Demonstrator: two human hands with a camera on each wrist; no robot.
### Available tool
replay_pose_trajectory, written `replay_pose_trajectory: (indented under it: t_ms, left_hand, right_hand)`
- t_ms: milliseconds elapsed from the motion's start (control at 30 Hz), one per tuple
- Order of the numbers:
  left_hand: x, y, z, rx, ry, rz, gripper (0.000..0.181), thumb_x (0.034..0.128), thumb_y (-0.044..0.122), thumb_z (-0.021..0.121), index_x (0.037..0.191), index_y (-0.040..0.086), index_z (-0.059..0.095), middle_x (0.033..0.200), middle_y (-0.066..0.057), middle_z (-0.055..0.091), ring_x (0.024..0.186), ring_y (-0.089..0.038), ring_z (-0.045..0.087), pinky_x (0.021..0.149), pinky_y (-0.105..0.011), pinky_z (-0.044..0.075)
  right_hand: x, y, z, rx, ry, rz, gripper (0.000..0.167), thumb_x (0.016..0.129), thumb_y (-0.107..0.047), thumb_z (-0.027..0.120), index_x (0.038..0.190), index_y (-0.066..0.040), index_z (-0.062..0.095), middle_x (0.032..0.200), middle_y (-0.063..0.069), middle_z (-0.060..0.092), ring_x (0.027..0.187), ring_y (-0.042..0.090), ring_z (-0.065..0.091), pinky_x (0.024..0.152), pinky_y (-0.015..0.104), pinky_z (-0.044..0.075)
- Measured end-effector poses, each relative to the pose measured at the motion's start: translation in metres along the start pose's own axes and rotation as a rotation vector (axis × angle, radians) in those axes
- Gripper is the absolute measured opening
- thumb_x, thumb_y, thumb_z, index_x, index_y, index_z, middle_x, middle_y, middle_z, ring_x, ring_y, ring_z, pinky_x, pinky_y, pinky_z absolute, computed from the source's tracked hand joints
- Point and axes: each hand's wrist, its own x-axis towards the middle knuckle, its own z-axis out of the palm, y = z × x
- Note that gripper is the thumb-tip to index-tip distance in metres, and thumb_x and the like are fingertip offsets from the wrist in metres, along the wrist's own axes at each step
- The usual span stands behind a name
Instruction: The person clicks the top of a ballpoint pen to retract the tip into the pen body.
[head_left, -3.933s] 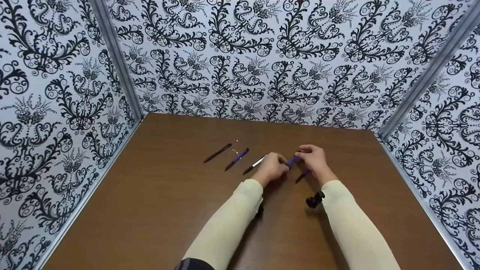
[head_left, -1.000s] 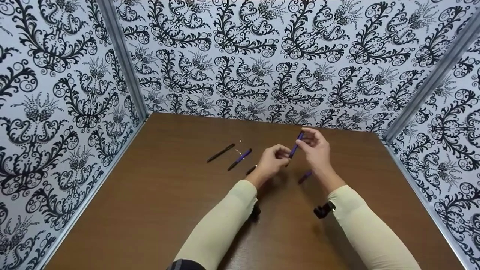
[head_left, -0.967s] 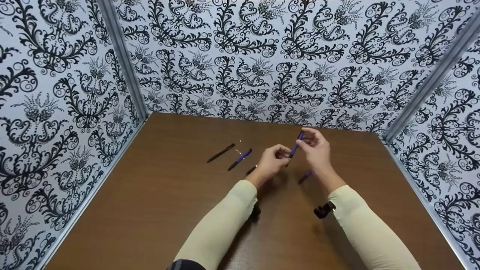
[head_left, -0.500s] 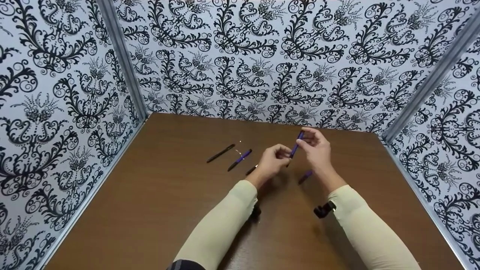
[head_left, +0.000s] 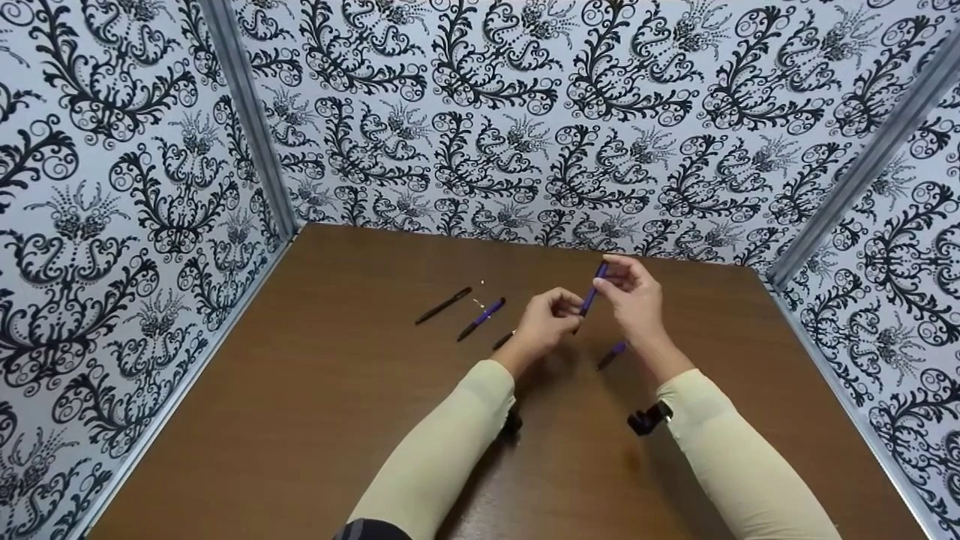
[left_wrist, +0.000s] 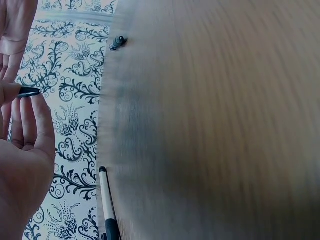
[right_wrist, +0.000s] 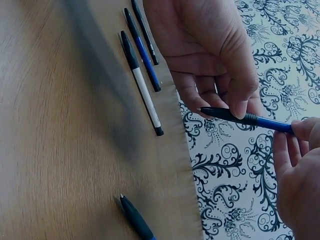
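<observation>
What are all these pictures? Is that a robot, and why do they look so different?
No robot here, just a person's two bare hands! One picture comes from a camera on the person's head, looking down. The two others come from small cameras worn on the wrists, so everything looks close and tilted.

The brown surface is a table. On it lie a black pen, a blue pen, a white pen with dark ends, partly hidden in the head picture, and another bluish pen near the right arm.

Between them, the left hand pinches one more blue pen near its tip, while the right hand holds its other end, above the table.
</observation>
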Motion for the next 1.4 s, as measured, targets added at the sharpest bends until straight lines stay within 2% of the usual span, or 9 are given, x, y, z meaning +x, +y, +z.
replay_pose_trajectory:
  t_ms: [200, 433, 667, 867, 1167, 1400]
  left_hand:
    - [-0.0017, 0.0027, 0.0003, -0.009, 0.011, 0.001, 0.025, 0.0899, -0.016, 0.071, 0.111, -0.003, 0.075, 0.097, -0.004, 0.075, 0.087, -0.009, 0.069, 0.078, -0.024, 0.059]
    - [-0.0034, 0.0042, -0.0014, 0.003, 0.004, 0.010, 0.026, 0.0894, -0.016, 0.071, 0.112, -0.003, 0.075, 0.099, -0.004, 0.076, 0.090, -0.011, 0.070, 0.082, -0.025, 0.060]
    - [-0.0024, 0.0047, -0.0036, 0.050, -0.006, 0.032, 0.026, 0.0908, -0.013, 0.074, 0.113, 0.000, 0.076, 0.100, -0.003, 0.076, 0.095, -0.018, 0.073, 0.082, -0.025, 0.060]
    - [-0.0041, 0.0052, -0.0050, 0.056, -0.010, 0.022, 0.024, 0.0926, -0.011, 0.075, 0.114, 0.001, 0.076, 0.100, -0.001, 0.074, 0.093, -0.014, 0.071, 0.080, -0.024, 0.059]
    - [-0.0029, 0.0046, -0.0047, 0.056, -0.002, 0.034, 0.025, 0.0911, -0.012, 0.074, 0.113, 0.000, 0.076, 0.101, -0.004, 0.076, 0.096, -0.018, 0.073, 0.083, -0.026, 0.060]
    - [-0.0019, 0.0036, -0.0049, 0.057, -0.001, 0.034, 0.025, 0.0905, -0.012, 0.074, 0.113, -0.001, 0.076, 0.103, -0.005, 0.077, 0.095, -0.016, 0.073, 0.085, -0.026, 0.061]
  right_hand:
    - [-0.0001, -0.0007, 0.0006, 0.002, 0.001, 0.000, 0.038, 0.092, 0.019, 0.078, 0.128, 0.007, 0.073, 0.106, 0.019, 0.072, 0.088, 0.015, 0.072, 0.080, 0.025, 0.062]
    - [-0.0004, -0.0029, 0.0025, -0.005, 0.001, 0.004, 0.038, 0.092, 0.019, 0.078, 0.128, 0.008, 0.073, 0.107, 0.021, 0.073, 0.088, 0.014, 0.071, 0.082, 0.023, 0.060]
    - [-0.0006, -0.0044, 0.0032, 0.008, 0.010, 0.023, 0.034, 0.093, 0.015, 0.080, 0.125, 0.003, 0.077, 0.109, 0.019, 0.073, 0.091, 0.014, 0.072, 0.084, 0.023, 0.060]
    - [-0.0008, -0.0042, 0.0041, -0.009, 0.003, 0.027, 0.037, 0.093, 0.013, 0.081, 0.128, 0.006, 0.075, 0.114, 0.025, 0.073, 0.092, 0.013, 0.072, 0.085, 0.021, 0.059]
    - [0.0002, -0.0027, 0.0070, -0.003, 0.010, 0.052, 0.040, 0.094, 0.020, 0.074, 0.133, 0.016, 0.067, 0.120, 0.036, 0.069, 0.092, 0.015, 0.072, 0.086, 0.021, 0.059]
    - [0.0002, -0.0022, 0.0065, -0.004, 0.010, 0.036, 0.044, 0.094, 0.018, 0.076, 0.136, 0.009, 0.069, 0.117, 0.029, 0.070, 0.092, 0.014, 0.070, 0.087, 0.022, 0.058]
